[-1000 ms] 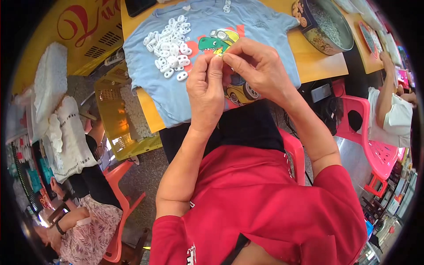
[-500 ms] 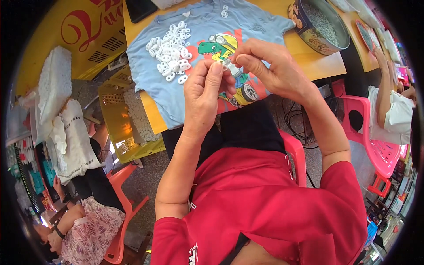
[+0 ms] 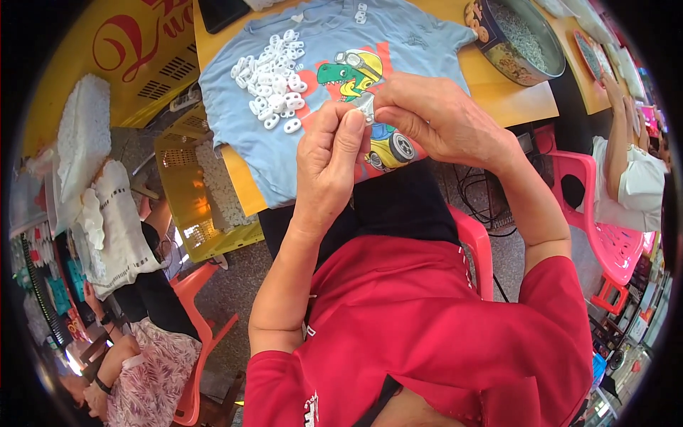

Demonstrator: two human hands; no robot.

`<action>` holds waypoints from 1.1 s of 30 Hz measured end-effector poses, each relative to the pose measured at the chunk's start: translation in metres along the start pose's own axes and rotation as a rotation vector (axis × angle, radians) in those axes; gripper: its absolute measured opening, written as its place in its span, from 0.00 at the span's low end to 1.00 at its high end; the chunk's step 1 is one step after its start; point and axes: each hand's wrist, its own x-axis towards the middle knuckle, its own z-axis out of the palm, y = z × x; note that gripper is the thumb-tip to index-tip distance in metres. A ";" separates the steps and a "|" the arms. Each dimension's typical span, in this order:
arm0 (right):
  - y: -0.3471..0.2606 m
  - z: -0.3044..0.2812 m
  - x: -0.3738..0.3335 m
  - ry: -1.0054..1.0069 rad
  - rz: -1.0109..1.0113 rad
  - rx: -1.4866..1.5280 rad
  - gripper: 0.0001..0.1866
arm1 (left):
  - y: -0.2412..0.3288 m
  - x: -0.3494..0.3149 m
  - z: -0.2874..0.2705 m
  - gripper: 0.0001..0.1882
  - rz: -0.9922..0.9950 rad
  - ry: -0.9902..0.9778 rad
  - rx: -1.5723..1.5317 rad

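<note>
Over the light blue T-shirt (image 3: 249, 153) with a cartoon dinosaur print, my two hands meet at their fingertips. My left hand (image 3: 331, 146) is closed, thumb pressed against the bent index finger. My right hand (image 3: 437, 117) is closed too, its thumb and fingers pinched close to the left fingertips. Whatever is between the fingers is hidden or too small to name. To the left of my hands, a pile of small white two-holed plastic pieces (image 3: 274, 82) lies on the shirt. A few more such pieces (image 3: 361, 13) sit near the shirt's far edge.
At the far right of the table (image 3: 509, 107) stands an oval tin (image 3: 484, 50) holding many small silvery bits. A dark flat device (image 3: 222, 14) lies far left. Below left is a yellow crate (image 3: 178, 171) with white pieces. Co-workers sit on both sides, near pink chairs (image 3: 576, 192).
My right hand has come slightly down and its fingers have closed in toward the left fingertips. A small light-coloured bit seen at the left fingertips earlier is now hard to make out.
</note>
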 end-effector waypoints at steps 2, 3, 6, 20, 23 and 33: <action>-0.001 0.001 0.000 -0.007 0.006 0.060 0.09 | 0.000 -0.001 0.000 0.11 -0.008 0.007 0.000; -0.001 0.002 0.000 -0.008 0.007 0.060 0.09 | 0.001 -0.001 -0.001 0.11 -0.013 0.004 0.016; -0.002 0.003 0.000 0.009 -0.007 0.076 0.09 | 0.000 -0.002 -0.002 0.11 -0.007 0.001 0.036; -0.002 0.008 -0.010 0.034 -0.036 0.143 0.06 | -0.005 -0.009 0.009 0.10 0.027 -0.002 0.071; -0.002 0.005 -0.011 0.010 -0.030 0.170 0.06 | -0.003 -0.009 0.009 0.09 0.036 -0.025 0.095; -0.002 0.020 -0.015 0.040 0.023 0.200 0.07 | -0.003 -0.014 0.010 0.09 -0.019 0.017 0.046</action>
